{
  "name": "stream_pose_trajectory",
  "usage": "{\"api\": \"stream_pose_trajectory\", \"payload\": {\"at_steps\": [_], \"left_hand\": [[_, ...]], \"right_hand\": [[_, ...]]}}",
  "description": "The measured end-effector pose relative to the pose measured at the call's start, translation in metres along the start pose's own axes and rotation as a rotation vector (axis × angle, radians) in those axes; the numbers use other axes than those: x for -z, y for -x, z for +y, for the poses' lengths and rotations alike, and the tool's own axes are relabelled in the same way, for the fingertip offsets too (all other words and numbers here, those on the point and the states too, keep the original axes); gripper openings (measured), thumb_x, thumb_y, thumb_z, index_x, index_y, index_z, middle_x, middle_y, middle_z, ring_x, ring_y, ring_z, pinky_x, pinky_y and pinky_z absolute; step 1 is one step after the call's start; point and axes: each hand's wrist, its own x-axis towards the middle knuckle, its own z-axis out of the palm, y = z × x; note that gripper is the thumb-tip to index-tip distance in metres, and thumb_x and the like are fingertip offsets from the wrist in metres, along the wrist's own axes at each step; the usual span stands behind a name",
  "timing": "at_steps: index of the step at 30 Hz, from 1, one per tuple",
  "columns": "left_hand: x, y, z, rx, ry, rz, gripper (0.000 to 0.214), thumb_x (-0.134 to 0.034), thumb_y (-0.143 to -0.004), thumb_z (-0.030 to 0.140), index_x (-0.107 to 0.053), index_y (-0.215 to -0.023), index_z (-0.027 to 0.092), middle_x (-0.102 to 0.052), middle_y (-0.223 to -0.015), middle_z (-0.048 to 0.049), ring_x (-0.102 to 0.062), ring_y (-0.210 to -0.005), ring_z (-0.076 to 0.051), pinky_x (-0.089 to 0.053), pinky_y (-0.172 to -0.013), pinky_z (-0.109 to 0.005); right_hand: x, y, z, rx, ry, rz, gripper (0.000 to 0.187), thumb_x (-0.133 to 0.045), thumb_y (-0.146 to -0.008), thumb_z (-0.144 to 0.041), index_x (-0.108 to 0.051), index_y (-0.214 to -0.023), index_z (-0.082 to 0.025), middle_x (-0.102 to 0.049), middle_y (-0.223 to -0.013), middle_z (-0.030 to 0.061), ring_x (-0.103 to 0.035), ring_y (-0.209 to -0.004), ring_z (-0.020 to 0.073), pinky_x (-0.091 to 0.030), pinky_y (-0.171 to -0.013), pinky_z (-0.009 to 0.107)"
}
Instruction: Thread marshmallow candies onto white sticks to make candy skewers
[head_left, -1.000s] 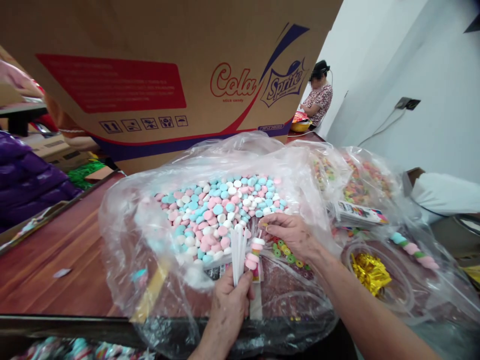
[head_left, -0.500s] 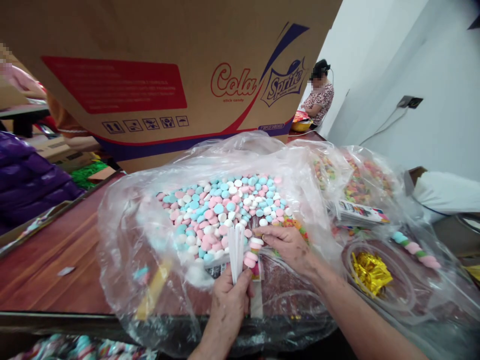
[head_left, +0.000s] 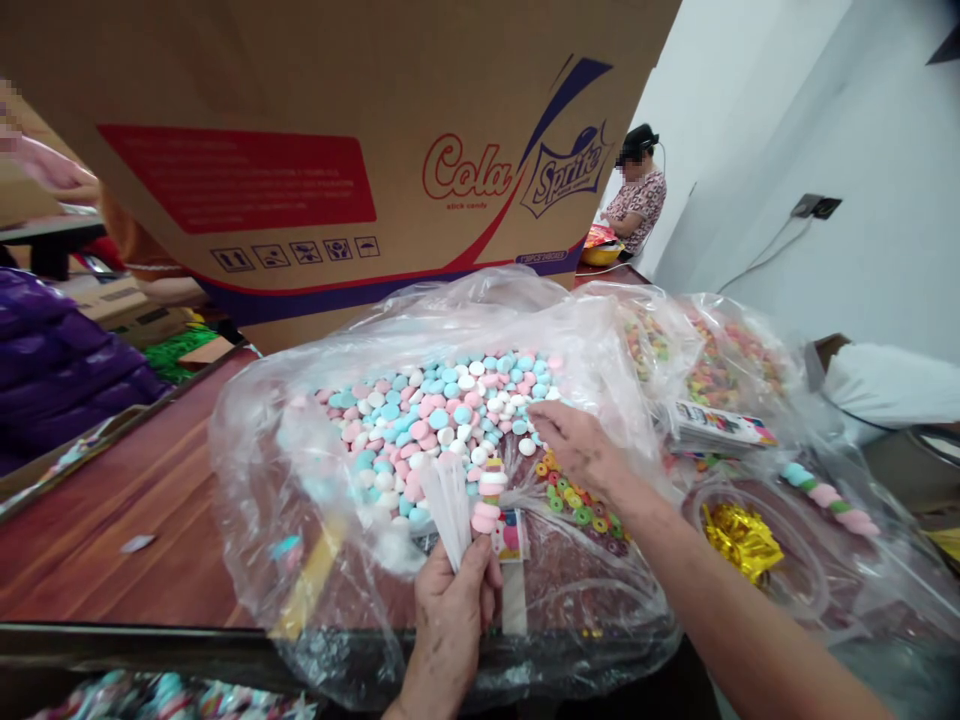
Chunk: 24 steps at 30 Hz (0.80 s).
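My left hand [head_left: 450, 625] is closed round a bunch of white plastic sticks [head_left: 448, 503] and one stick threaded with pink and white candies [head_left: 487, 495], held upright over an open clear plastic bag [head_left: 300, 470]. The bag holds a heap of pink, blue and white round candies [head_left: 439, 415]. My right hand [head_left: 577, 445] reaches into that heap with fingers bent at its near right edge; what it pinches is hidden. Small coloured ring candies [head_left: 577, 500] lie just under my right wrist.
A large brown cardboard box [head_left: 337, 150] printed "Cola Sprite" stands behind the bag. More bags of coloured candy [head_left: 712, 365], a card pack [head_left: 720, 425], gold foil [head_left: 739, 540] in a clear tub sit right. A seated person [head_left: 637, 195] works far back. A purple bag [head_left: 52, 360] lies left.
My right hand left the candy stick and moved up into the candy heap. My left hand tilted the sticks slightly left.
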Motion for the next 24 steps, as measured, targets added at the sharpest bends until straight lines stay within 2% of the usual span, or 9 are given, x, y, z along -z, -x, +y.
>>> {"api": "stream_pose_trajectory", "payload": {"at_steps": [2, 4, 8, 13, 16, 20, 24], "left_hand": [[-0.001, 0.0, 0.002, -0.015, 0.023, 0.031, 0.04, -0.075, -0.073, 0.048, -0.057, -0.058, 0.016, -0.054, -0.043, 0.006, -0.034, -0.026, -0.002, -0.024, -0.031, -0.014], [-0.001, 0.0, 0.002, -0.018, 0.053, 0.05, 0.04, -0.075, -0.073, 0.047, -0.057, -0.057, 0.015, -0.054, -0.043, 0.0057, -0.034, -0.026, -0.002, -0.025, -0.03, -0.014], [-0.001, 0.001, 0.002, -0.017, 0.093, 0.063, 0.041, -0.075, -0.072, 0.045, -0.057, -0.052, 0.016, -0.045, -0.035, 0.0076, -0.034, -0.025, -0.003, -0.026, -0.029, -0.014], [-0.001, 0.0, 0.003, -0.022, 0.128, 0.083, 0.036, -0.077, -0.071, 0.041, -0.058, -0.055, 0.015, -0.057, -0.045, 0.0047, -0.036, -0.025, -0.002, -0.025, -0.028, -0.013], [0.0, 0.0, 0.002, -0.021, 0.128, 0.077, 0.037, -0.077, -0.071, 0.042, -0.057, -0.055, 0.014, -0.057, -0.046, 0.0045, -0.037, -0.026, -0.002, -0.025, -0.029, -0.013], [0.001, -0.001, 0.0, -0.014, 0.115, 0.077, 0.038, -0.077, -0.072, 0.042, -0.057, -0.056, 0.014, -0.056, -0.045, 0.0047, -0.036, -0.026, -0.002, -0.026, -0.029, -0.013], [0.002, -0.002, -0.002, -0.021, 0.099, 0.068, 0.039, -0.076, -0.073, 0.044, -0.057, -0.055, 0.015, -0.056, -0.045, 0.0046, -0.036, -0.026, -0.003, -0.026, -0.029, -0.014]], "right_hand": [[-0.011, -0.01, 0.005, 0.023, 0.248, -0.089, 0.026, -0.045, -0.094, -0.016, -0.069, -0.102, -0.02, -0.072, -0.103, 0.0097, -0.065, -0.095, 0.0245, -0.051, -0.085, 0.037], [-0.024, -0.013, 0.009, 0.035, 0.309, -0.133, 0.023, -0.049, -0.088, -0.008, -0.069, -0.091, -0.018, -0.071, -0.1, 0.0129, -0.063, -0.094, 0.0283, -0.049, -0.083, 0.039], [-0.039, -0.009, 0.012, 0.078, 0.397, -0.16, 0.021, -0.053, -0.084, -0.004, -0.067, -0.092, -0.018, -0.067, -0.106, 0.0161, -0.059, -0.104, 0.032, -0.045, -0.086, 0.04], [-0.029, -0.009, -0.004, 0.105, 0.395, -0.191, 0.024, -0.05, -0.089, -0.009, -0.063, -0.107, -0.017, -0.068, -0.101, 0.0103, -0.062, -0.093, 0.024, -0.046, -0.078, 0.031], [-0.027, -0.008, -0.019, 0.182, 0.366, -0.237, 0.025, -0.05, -0.092, -0.013, -0.062, -0.113, -0.02, -0.067, -0.106, 0.0057, -0.062, -0.092, 0.0184, -0.046, -0.077, 0.026], [-0.031, -0.001, -0.026, 0.314, 0.446, -0.345, 0.021, -0.052, -0.093, -0.015, -0.066, -0.108, -0.019, -0.064, -0.106, 0.0085, -0.06, -0.101, 0.0228, -0.048, -0.077, 0.029], [-0.022, 0.011, -0.014, 0.309, 0.525, -0.31, 0.022, -0.049, -0.093, -0.01, -0.066, -0.106, -0.017, -0.064, -0.108, 0.0129, -0.059, -0.102, 0.0272, -0.049, -0.081, 0.035]]}}
